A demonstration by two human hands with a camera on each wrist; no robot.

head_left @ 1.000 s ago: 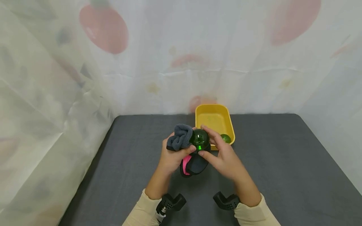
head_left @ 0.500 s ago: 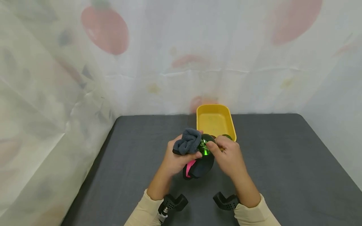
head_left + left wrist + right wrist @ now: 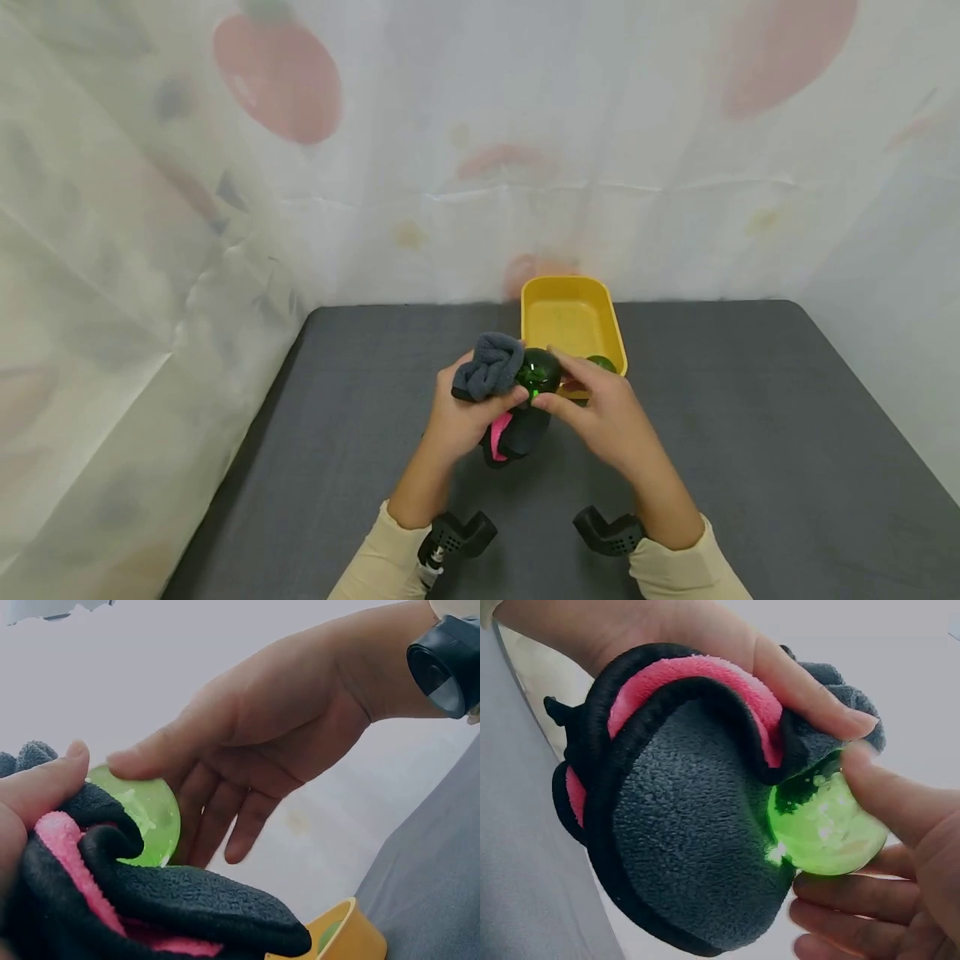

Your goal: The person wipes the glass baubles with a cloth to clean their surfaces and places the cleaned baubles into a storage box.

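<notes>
Above the dark grey table [image 3: 750, 433], both hands meet in front of me. My left hand [image 3: 459, 417] grips a dark grey fleece cloth [image 3: 491, 371] with a pink lining [image 3: 705, 682], bunched against a clear green ball [image 3: 540, 372]. My right hand [image 3: 600, 408] holds that green ball [image 3: 829, 821] between thumb and fingers. In the left wrist view the ball [image 3: 146, 817] sits half wrapped by the cloth [image 3: 180, 900], with the right hand [image 3: 255, 750] behind it.
A yellow tray [image 3: 573, 292] stands at the table's back, just beyond the hands, with a second green ball [image 3: 602, 363] in its near corner. Sheer printed curtains [image 3: 150, 208] close off the left and back sides.
The hands have lifted slightly and turned the ball against the cloth; the right hand's fingers have shifted from over the ball to its side, showing more of it.
</notes>
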